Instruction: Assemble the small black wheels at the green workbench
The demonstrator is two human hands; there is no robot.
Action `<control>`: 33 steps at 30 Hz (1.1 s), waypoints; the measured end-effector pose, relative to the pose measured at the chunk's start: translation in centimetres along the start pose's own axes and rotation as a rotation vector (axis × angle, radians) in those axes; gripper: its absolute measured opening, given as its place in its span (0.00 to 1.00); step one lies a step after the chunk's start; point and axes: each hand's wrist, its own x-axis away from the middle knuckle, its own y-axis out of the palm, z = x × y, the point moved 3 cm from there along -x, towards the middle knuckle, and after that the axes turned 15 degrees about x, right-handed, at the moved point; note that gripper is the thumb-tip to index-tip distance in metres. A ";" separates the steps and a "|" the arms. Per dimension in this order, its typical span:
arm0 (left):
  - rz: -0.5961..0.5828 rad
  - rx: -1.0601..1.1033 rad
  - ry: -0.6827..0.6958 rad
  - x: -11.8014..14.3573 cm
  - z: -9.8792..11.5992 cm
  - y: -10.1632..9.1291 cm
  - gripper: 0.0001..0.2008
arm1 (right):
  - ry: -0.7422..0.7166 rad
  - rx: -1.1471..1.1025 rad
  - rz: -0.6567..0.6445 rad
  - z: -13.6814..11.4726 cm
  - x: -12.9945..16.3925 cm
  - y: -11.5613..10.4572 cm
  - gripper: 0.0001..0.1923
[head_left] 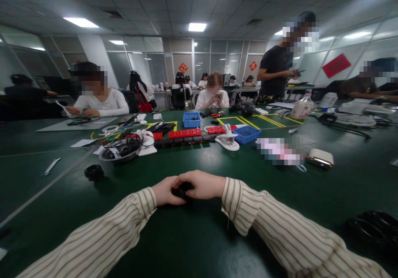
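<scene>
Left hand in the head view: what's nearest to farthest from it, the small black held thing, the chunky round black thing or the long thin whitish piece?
1. Small black held thing, between left hand and right hand.
2. Chunky round black thing, off left.
3. Long thin whitish piece, farther left.

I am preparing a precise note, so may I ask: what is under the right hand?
Under the right hand, part of a black object shows, with the left hand at its other side. Both hands cover the rest, so its full shape cannot be seen.
</scene>
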 end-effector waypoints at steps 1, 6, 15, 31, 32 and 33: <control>0.000 0.005 0.007 0.0 0.0 -0.1 0.26 | -0.003 -0.018 0.028 0.0 0.0 0.0 0.23; 0.050 -0.125 0.075 -0.2 0.3 0.0 0.37 | 0.168 0.140 0.292 0.0 0.1 -0.6 0.12; 0.265 -0.388 -0.078 0.6 1.7 1.6 0.27 | 0.418 0.278 0.193 0.6 0.0 0.6 0.20; 0.040 -0.166 0.030 0.1 -0.5 -0.2 0.20 | 0.002 0.083 -0.063 0.5 0.0 -0.2 0.17; 0.035 -0.153 0.037 0.2 -0.5 -0.3 0.21 | 0.012 0.069 -0.060 0.6 0.0 -0.2 0.17; 0.029 -0.142 0.048 0.2 -0.3 -0.3 0.23 | 0.021 0.060 -0.049 0.6 0.0 -0.1 0.18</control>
